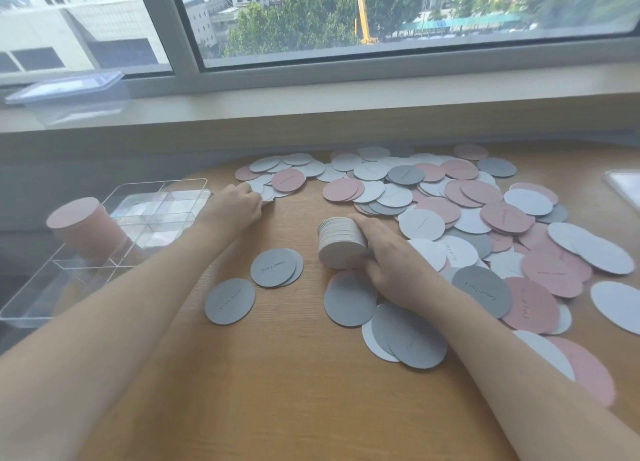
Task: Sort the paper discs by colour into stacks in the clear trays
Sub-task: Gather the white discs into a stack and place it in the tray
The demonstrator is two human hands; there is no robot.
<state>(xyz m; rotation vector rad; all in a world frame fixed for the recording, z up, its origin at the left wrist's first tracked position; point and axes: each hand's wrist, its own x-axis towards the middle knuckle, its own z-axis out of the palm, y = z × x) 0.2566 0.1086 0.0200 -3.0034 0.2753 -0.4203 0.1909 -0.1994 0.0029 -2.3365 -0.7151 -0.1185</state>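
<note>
Pink, white and grey paper discs lie scattered over the right half of the wooden table. My right hand grips a thick stack of white discs, held on its side near the table's middle. My left hand reaches to a small heap of white and pink discs at the back and touches a white disc there; its fingertips are hidden. A tall stack of pink discs stands in a clear tray at the left. Loose grey discs lie between my forearms.
A second clear divided tray sits behind the pink stack. A clear lidded box rests on the window sill at the back left. Another clear object shows at the right edge. The sill runs along the table's far side.
</note>
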